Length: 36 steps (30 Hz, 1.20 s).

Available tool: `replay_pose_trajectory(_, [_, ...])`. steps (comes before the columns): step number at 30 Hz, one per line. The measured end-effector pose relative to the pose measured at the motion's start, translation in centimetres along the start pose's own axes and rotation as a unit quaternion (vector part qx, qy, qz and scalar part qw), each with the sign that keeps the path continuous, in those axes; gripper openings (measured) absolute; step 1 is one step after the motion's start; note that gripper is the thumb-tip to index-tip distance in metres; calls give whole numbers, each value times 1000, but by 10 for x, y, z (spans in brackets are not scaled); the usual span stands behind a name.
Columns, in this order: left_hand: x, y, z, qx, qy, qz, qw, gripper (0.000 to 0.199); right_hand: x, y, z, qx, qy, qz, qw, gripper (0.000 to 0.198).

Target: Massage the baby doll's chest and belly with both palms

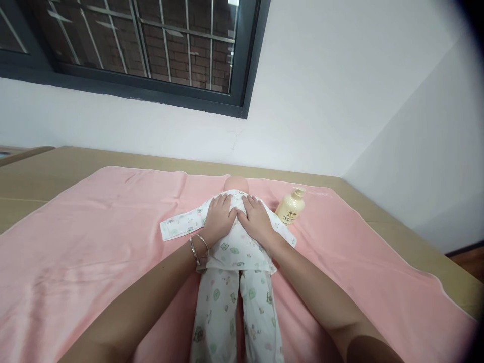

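A baby doll (240, 254) in a white printed top and trousers lies stretched out on a pink blanket (94, 242). Its smooth bald head (236, 184) points away from me, and no face shows, so I cannot tell which way up it lies. My left hand (220, 217), with two bangles at the wrist, rests flat on the left of the doll's upper body, fingers extended. On the right half lies my right hand (257, 216), also flat and open. The two thumbs nearly meet at the middle. A cream-coloured pump bottle (290, 205) leans over beside the doll's right-hand sleeve.
Beneath the blanket is a tan surface (45, 171) that runs up to a white wall (302, 101). A dark-framed window (242, 96) with metal bars is set in that wall. The doll's left-hand sleeve (183, 224) stretches out sideways over the blanket.
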State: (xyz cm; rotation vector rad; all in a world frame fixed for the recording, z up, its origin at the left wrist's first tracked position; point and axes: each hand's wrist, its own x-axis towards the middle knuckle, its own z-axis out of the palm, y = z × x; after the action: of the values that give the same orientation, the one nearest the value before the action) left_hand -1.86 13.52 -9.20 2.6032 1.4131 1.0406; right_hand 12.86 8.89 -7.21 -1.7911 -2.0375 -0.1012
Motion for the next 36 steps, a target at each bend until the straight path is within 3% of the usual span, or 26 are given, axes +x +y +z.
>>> replay_pose_trajectory(16, [-1,3,-1,4,15,-4,1000,45,0,-2,-1,16,12,10,1000,54])
replay_pose_trajectory(25, [-3,1,-2,11,-18,1,1000,52,2,-4,-4,19,1,23,1000,52])
replay_pose_trajectory(36, [-3,1,-3,3,-7,10,1000,48,0,-5,-2,6,9,24,1000,51])
